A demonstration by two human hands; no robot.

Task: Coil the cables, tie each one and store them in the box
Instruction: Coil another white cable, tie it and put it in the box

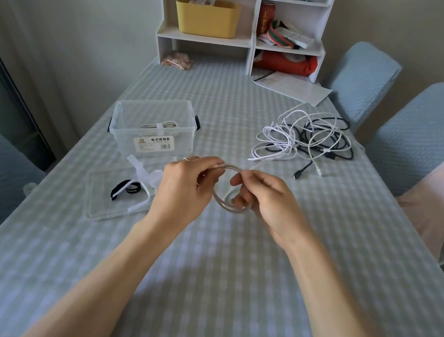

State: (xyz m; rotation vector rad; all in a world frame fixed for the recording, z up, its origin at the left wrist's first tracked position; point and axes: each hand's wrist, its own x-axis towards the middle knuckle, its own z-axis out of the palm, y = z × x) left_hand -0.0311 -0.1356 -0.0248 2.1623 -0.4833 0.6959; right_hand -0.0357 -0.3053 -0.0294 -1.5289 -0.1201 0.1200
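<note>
You are working over a tablecloth (227,272) showing a pale green and white check. The coil (230,205) between your hands is looking beige-grey. The loose cables (305,138) are showing white and black strands tangled together. The box (154,124) is sitting clear with dark blue latches and a white label. The ties (135,186) are lying white and black. A yellow basket (206,17) is sitting on the white shelf (250,43).
</note>
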